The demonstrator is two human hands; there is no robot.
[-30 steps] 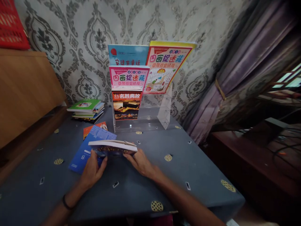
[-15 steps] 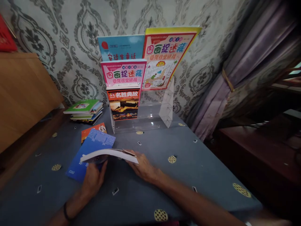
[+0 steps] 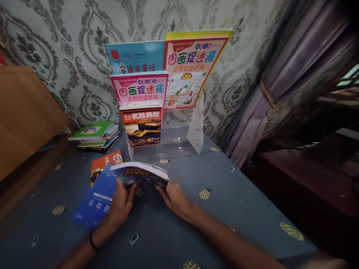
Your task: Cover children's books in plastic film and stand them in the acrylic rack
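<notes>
Holding dark book (image 3: 140, 176), title (image 3: 148, 175) unclear.

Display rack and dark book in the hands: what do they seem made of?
Display rack: clear, glossy plastic, perhaps acrylic; the tablecloth shows through it, with small glints.
Dark book: paper, judging by the pale page edge; its cover, bowing between left hand and right hand, looks like thin card, finish unclear.

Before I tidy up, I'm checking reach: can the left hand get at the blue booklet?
Probably not without letting go: the left hand and right hand grip the dark book, though the blue booklet lies close by the left hand, mostly uncovered.
</notes>
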